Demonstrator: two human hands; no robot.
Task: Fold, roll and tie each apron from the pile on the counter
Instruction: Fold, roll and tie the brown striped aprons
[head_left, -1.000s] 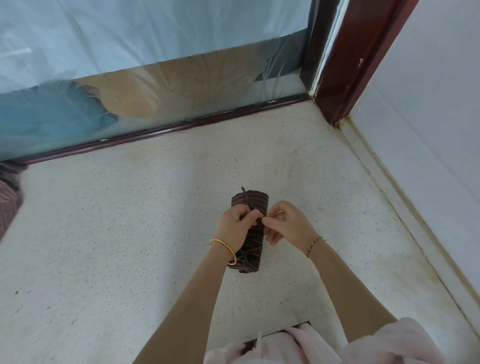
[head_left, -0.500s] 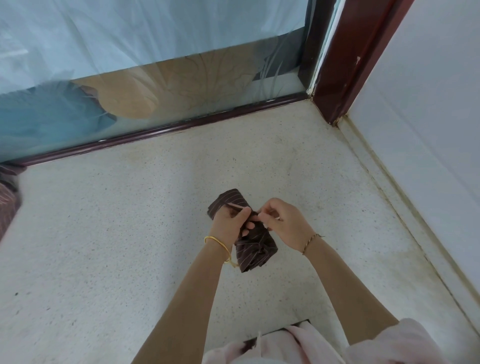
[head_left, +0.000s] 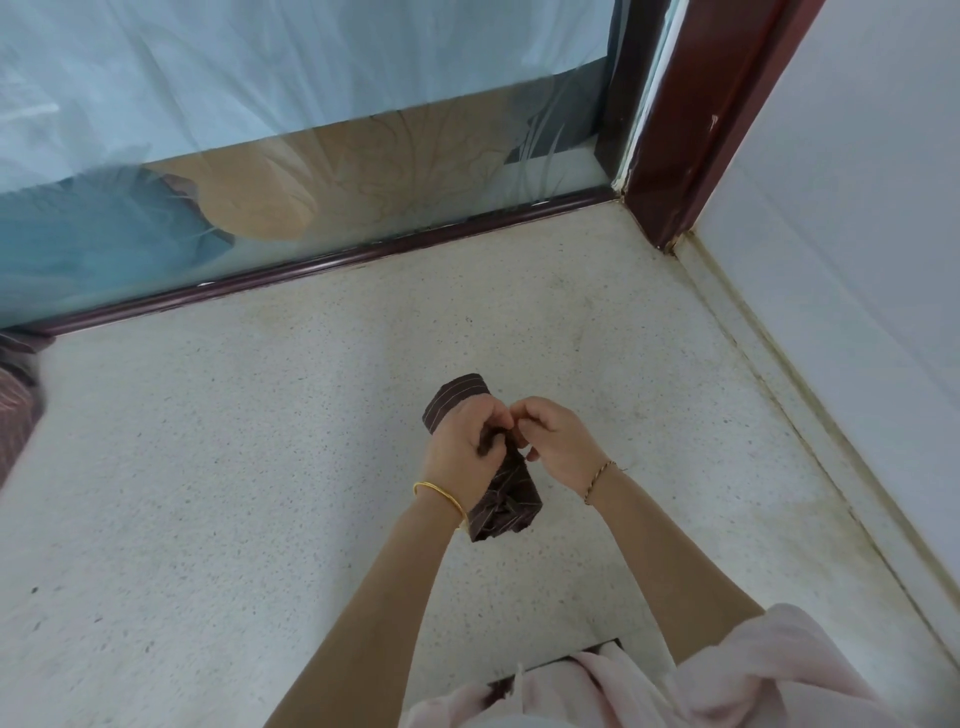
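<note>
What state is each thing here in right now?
apron: rolled into a tight bundle, tilted, held by both hands
left hand: grips the apron around its middle
right hand: pinches the apron at its middle
striped cloth at the left edge: lying on the counter, mostly out of view

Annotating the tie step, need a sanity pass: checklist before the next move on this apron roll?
- apron roll rolled tight, not unravelling: ok
- left hand grip round the roll's middle: ok
- right hand pinching at the roll's middle: ok
- knot finished: cannot tell, the fingers hide it
- bare counter beside the roll for setting it down: ok
- more striped cloth at the left edge: ok
</note>
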